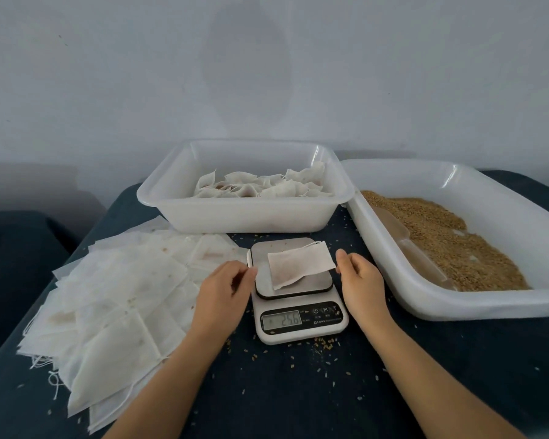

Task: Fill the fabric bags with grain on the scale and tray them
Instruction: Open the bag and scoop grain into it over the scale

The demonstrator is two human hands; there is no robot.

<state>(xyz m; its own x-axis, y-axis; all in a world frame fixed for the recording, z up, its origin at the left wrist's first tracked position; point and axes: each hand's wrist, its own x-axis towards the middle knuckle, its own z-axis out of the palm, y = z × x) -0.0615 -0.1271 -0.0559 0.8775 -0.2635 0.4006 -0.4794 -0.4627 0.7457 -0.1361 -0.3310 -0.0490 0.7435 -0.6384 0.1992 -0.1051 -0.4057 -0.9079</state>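
Dark table (298,391) with empty bags (114,299).

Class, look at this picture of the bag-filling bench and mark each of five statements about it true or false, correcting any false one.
1. A fabric bag lies on the scale. True.
2. The grain sits in the tray on the person's left. False: the grain tray is on the right.
3. The pile of flat bags lies left of the scale. True.
4. The far tray holds only loose grain. False: it holds bags.
5. The right hand holds a scoop. False: the scoop lies in the grain tray, and the hand is at the bag's edge.
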